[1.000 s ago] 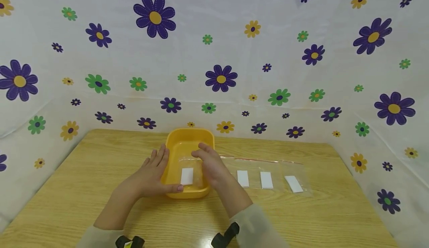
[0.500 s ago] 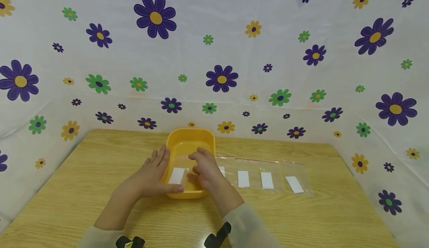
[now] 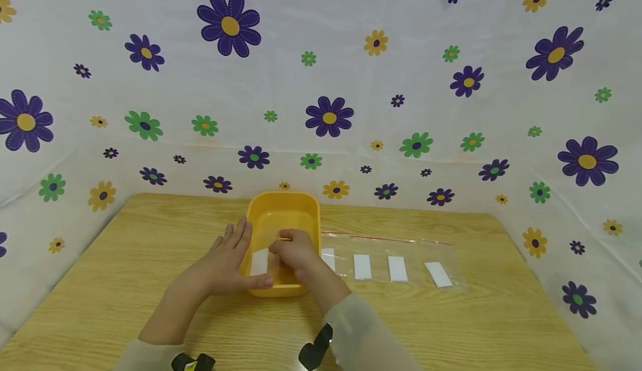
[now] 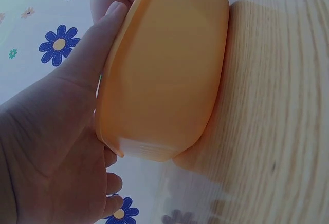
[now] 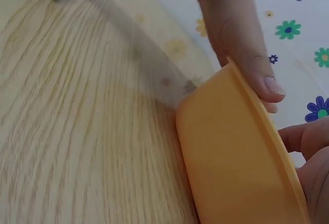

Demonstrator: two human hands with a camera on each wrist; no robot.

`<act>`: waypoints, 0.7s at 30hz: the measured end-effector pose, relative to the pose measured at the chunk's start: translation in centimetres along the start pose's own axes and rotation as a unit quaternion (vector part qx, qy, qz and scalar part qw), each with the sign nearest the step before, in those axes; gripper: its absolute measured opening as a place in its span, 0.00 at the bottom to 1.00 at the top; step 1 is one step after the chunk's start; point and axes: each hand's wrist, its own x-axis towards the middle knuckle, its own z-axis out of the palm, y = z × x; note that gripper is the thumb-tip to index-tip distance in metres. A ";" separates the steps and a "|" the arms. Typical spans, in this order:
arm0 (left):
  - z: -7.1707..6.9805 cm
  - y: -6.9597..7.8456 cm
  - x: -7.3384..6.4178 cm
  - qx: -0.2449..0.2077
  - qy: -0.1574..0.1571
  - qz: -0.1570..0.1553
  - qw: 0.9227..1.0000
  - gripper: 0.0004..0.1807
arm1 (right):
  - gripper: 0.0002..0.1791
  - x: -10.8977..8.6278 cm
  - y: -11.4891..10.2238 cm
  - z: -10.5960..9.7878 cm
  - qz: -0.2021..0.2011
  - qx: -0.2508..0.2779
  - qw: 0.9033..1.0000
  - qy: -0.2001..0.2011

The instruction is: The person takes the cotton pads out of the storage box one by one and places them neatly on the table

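Observation:
A yellow plastic tub stands on the table. My left hand lies against its left side, fingers straight and thumb over the near rim; in the left wrist view the thumb runs along the tub's rim. Inside the tub, a clear bag with a white rectangular piece leans at the left. My right hand reaches in from the right with curled fingers, and its fingertips appear to pinch the bag's clear plastic beside the white piece. In the right wrist view the tub's wall hides the contact.
Several clear zip bags lie in a row right of the tub, each with a white piece, such as the near one and the rightmost one. The wooden table meets a flower-print cloth at the back and sides.
My right hand has moved left and lower into the tub, its fingers curling in. The bag's white piece has shifted left and tilted. My left hand has stayed put.

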 end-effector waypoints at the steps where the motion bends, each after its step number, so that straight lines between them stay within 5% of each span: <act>1: 0.0 0.0 0.0 0.000 0.000 0.001 1.000 0.72 | 0.25 -0.1 0.0 0.1 -0.015 -0.014 1.000 -0.003; 6: 0.0 0.0 0.1 0.002 0.000 0.002 1.000 0.72 | 0.15 -1.0 -0.3 0.2 -0.071 -0.077 0.994 -0.008; 10: 0.0 0.2 0.2 0.001 0.001 0.003 1.000 0.72 | 0.14 -1.6 -0.9 -0.5 -0.101 -0.076 0.992 -0.003; 21: -0.2 0.0 0.0 -0.003 -0.009 -0.014 1.000 0.73 | 0.16 -3.0 -1.8 -3.9 -0.115 0.061 0.991 0.007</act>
